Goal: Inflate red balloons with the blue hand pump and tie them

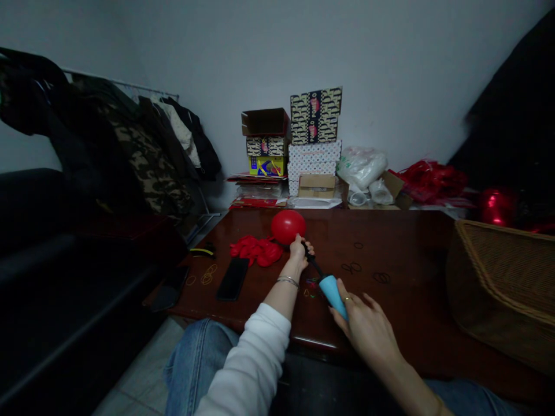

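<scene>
A partly inflated red balloon (288,226) sits over the far part of the table, round and taut. My left hand (300,251) is closed at its neck and around the black end of a hand balloon pump (332,293). The pump's black shaft runs back toward me to its light blue body. My right hand (368,323) is wrapped round that blue part, thumb along one side; some of its fingers are hidden. Beside the balloon lies a pile of limp red balloons (256,251). Small coloured bands (311,284) lie under the pump.
A black phone (233,279) and yellow rubber bands (208,275) are on the table's left side. Dark bands (381,278) lie to the right, near a wicker basket (498,277). Stacked boxes (315,115) and plastic bags (363,164) stand behind the table.
</scene>
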The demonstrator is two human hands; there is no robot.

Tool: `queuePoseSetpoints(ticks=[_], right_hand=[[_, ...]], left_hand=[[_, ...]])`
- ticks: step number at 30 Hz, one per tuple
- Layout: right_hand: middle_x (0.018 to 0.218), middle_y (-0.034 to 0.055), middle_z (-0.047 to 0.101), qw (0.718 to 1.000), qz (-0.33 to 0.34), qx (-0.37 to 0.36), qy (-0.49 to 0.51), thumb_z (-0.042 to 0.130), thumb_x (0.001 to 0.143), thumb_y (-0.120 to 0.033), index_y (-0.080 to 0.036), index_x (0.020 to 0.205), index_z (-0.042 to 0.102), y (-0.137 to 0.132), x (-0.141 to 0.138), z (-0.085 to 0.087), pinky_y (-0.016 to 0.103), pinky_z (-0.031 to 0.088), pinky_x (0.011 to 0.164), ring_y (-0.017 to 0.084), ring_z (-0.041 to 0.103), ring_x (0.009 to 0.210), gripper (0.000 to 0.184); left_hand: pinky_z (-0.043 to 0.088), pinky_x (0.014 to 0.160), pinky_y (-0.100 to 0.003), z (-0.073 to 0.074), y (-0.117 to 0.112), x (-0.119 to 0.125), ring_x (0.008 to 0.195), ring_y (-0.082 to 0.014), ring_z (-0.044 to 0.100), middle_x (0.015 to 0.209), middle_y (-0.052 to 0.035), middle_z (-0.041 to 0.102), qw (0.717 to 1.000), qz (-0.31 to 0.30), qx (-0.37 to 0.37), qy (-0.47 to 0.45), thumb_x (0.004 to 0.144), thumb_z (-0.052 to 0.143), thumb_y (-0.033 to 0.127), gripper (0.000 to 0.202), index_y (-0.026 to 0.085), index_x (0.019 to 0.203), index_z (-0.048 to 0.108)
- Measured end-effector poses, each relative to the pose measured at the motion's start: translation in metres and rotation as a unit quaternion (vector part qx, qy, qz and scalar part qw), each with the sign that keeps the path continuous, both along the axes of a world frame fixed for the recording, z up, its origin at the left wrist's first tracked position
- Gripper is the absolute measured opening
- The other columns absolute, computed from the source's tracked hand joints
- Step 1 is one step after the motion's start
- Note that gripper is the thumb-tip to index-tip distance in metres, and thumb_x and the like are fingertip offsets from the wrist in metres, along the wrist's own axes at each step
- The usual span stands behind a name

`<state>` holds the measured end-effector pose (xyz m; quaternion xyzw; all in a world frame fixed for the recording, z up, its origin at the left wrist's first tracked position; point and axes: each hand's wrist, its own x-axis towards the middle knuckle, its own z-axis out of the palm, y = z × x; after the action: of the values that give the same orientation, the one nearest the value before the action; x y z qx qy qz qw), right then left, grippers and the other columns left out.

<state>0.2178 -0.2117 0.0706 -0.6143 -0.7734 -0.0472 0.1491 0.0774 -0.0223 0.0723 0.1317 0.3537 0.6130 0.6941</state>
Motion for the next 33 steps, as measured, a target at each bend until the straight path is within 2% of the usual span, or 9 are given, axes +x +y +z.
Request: queuePoseSetpoints(ticks=[6,10,14,23,28,33], right_hand=[[0.111,0.0105,0.070,1.000,0.018,0.019,0.004,0.046,0.092,-0.038,-0.018,0.140,0.043,-0.026,0.018,-0.016,0.041,0.037,0.105,0.021,0.067,0.097,0.052],[0.110,0.0105,0.070,1.000,0.015,0.004,0.005,0.047,0.092,-0.039,-0.017,0.136,0.047,-0.029,0.021,-0.015,0.041,0.036,0.105,0.021,0.067,0.096,0.050],[0.108,0.0100,0.071,1.000,0.008,-0.016,0.000,0.046,0.092,-0.036,-0.017,0.135,0.048,-0.020,0.015,-0.006,0.041,0.036,0.105,0.020,0.067,0.094,0.047],[0.101,0.0127,0.071,0.999,-0.014,-0.037,-0.015,0.043,0.093,-0.033,-0.008,0.140,0.040,0.020,-0.016,0.024,0.038,0.036,0.103,0.019,0.068,0.087,0.053],[0.097,0.0142,0.071,0.999,-0.031,-0.036,-0.023,0.048,0.091,-0.035,-0.007,0.138,0.042,0.038,-0.026,0.026,0.037,0.037,0.100,0.020,0.068,0.086,0.055],[0.098,0.0132,0.071,0.999,-0.030,-0.027,-0.017,0.046,0.092,-0.036,-0.009,0.139,0.042,0.036,-0.026,0.021,0.037,0.036,0.101,0.020,0.068,0.086,0.054]], left_hand=[[0.020,0.035,-0.015,0.006,0.005,-0.007,0.039,-0.0057,0.030,0.054,0.0048,0.033,1.000,0.006,0.001,0.008,0.097,0.034,0.039,0.034,0.019,0.070,0.039],[0.019,0.035,-0.014,0.007,0.002,-0.005,0.039,-0.0053,0.030,0.054,0.0049,0.033,1.000,-0.001,0.000,0.004,0.097,0.033,0.042,0.036,0.019,0.070,0.039],[0.018,0.035,-0.014,0.008,0.000,-0.004,0.039,-0.0049,0.028,0.054,0.0056,0.031,1.000,-0.001,-0.004,-0.001,0.096,0.035,0.045,0.037,0.019,0.070,0.038],[0.020,0.036,-0.016,0.003,-0.005,0.010,0.037,-0.0060,0.029,0.052,0.0055,0.033,0.999,-0.027,-0.005,0.034,0.098,0.031,0.038,0.033,0.019,0.071,0.037],[0.023,0.037,-0.018,0.001,-0.004,0.015,0.037,-0.0066,0.032,0.051,0.0051,0.035,0.998,-0.042,-0.006,0.056,0.098,0.031,0.036,0.031,0.019,0.071,0.038],[0.022,0.037,-0.017,0.002,0.000,0.012,0.036,-0.0060,0.030,0.051,0.0059,0.033,0.998,-0.023,-0.013,0.061,0.097,0.032,0.035,0.031,0.019,0.071,0.037]])
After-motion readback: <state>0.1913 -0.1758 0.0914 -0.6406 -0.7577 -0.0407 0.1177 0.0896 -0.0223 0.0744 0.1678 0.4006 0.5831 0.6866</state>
